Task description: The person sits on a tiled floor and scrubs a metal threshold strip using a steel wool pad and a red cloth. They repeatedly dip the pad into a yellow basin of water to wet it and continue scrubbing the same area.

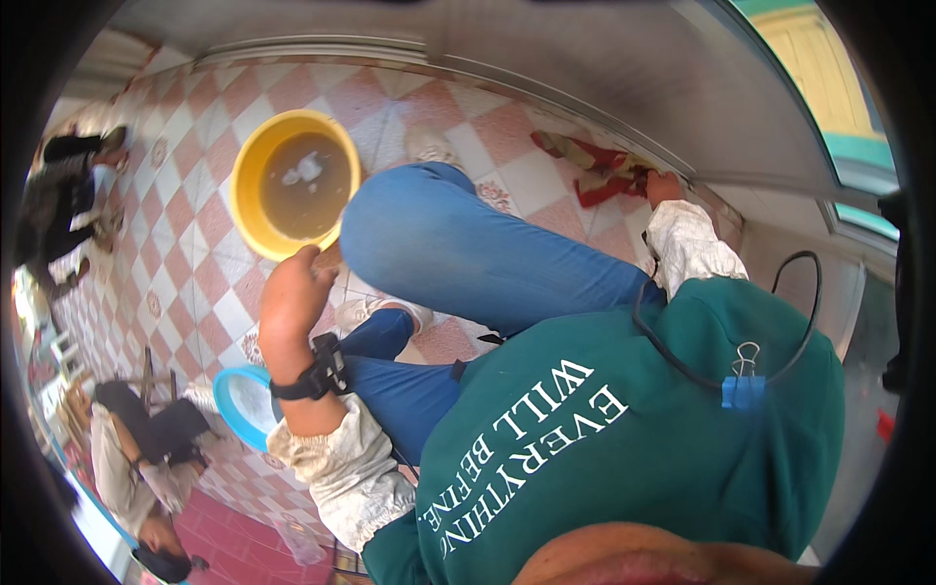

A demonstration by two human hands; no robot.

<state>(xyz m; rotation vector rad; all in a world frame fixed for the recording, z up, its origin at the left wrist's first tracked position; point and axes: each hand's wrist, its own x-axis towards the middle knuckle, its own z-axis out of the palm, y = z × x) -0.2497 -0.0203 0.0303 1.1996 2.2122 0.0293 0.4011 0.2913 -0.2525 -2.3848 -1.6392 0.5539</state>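
My left hand (296,289) is beside the near rim of a yellow plastic basin (243,212). Whether its fingers touch the rim is not plain. A black wrist strap with a device (311,373) sits on that forearm. Cloudy brown-grey water (303,201) with whitish foam is inside the basin. Over at the right, my right hand (662,187) grips the end of a red and beige cloth (605,164) that lies crumpled on the floor near the panelled wall. White patterned sleeve covers are on both forearms.
Pink and white tiles (175,241) form the floor. A blue basin (232,406) stands beyond my left forearm. One person (150,461) sits low at the lower left, and dark-clothed legs (66,197) appear farther up. A black cable (817,292) loops by my right shoulder.
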